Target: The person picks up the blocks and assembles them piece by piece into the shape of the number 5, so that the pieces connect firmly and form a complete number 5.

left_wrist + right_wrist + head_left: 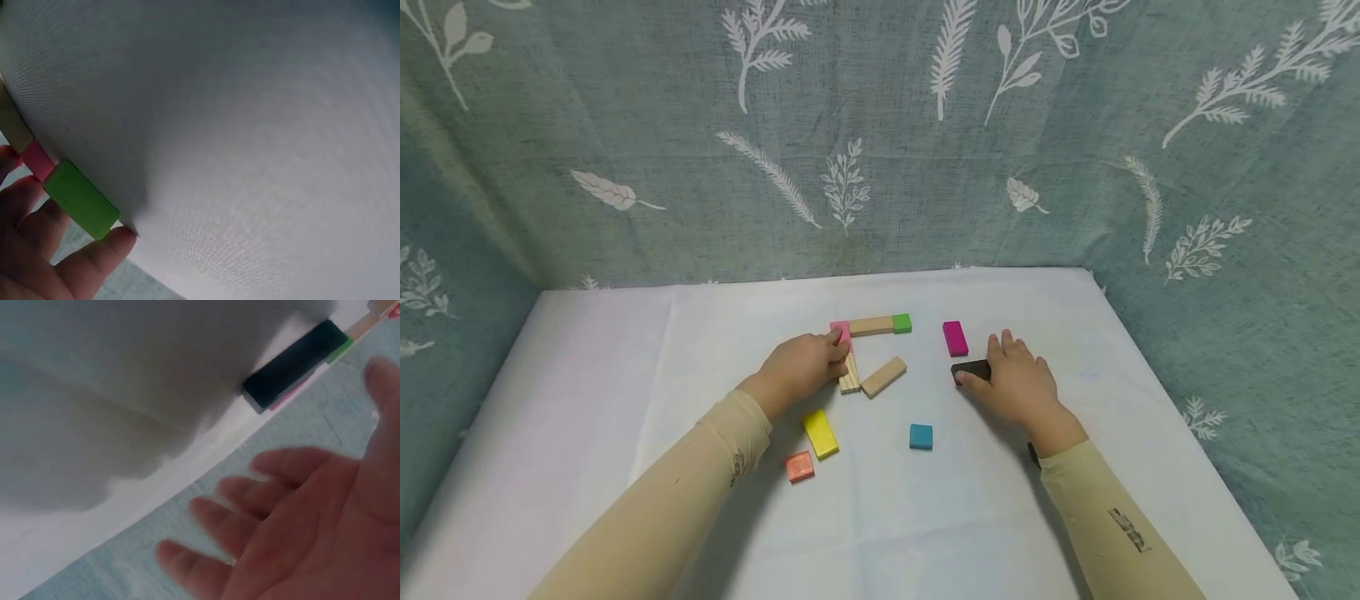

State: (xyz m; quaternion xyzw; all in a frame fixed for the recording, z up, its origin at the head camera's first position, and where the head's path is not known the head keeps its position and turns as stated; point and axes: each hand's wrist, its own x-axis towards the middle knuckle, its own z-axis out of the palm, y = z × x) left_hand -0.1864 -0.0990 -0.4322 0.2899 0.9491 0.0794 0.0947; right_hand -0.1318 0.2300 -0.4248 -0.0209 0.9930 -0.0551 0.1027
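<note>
In the left wrist view, my left hand [797, 369] pinches a green block [81, 200] between thumb and fingers; from the head view the hand hides it. Beside it is a pink block [839, 327], at the corner where a plain wooden block [872, 326] and a second wooden block [849, 379] meet. A small green block [902, 323] ends the far row. My right hand [1018, 383] is over the table with spread fingers, close to a black block [972, 370]. In the right wrist view, that dark block [294, 365] lies apart from the palm and fingers.
A loose wooden block [883, 377] lies inside the corner. Nearer me are a yellow block [821, 433], an orange block [799, 467] and a blue block [921, 437]. A magenta block [955, 338] lies behind the black one. Patterned cloth [895, 150] hangs behind the white table [887, 533].
</note>
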